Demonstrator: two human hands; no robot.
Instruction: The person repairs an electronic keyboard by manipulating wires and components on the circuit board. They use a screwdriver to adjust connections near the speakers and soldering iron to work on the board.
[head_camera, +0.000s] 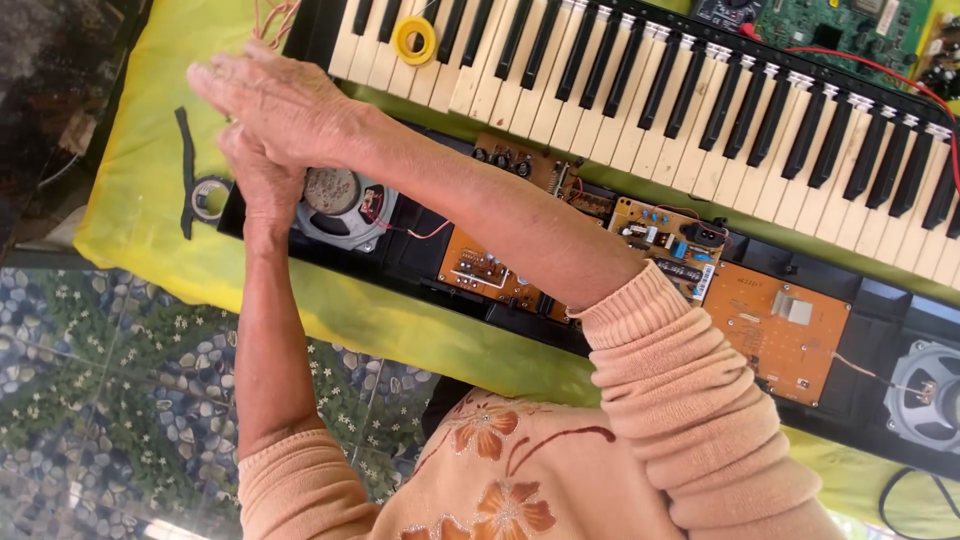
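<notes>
My two hands are pressed together above the left end of an opened electronic keyboard. My right hand (270, 100) lies flat across the top, fingers straight and pointing left. My left hand (255, 175) comes up from below and is mostly hidden under it. A bunch of thin pink wires (272, 18) sticks up from between the hands. Right beneath them a round grey speaker (340, 210) sits in the keyboard's black bottom shell (420, 262). The key bed (640, 85) with black and white keys lies tilted just beyond.
Orange circuit boards (485, 272) (775, 330) and a tan power board (665, 240) lie in the shell, with a second speaker (925, 395) at right. A yellow tape roll (413, 40) rests on the keys. A grey tape roll (208, 197) lies on the yellow-green cloth (140, 190).
</notes>
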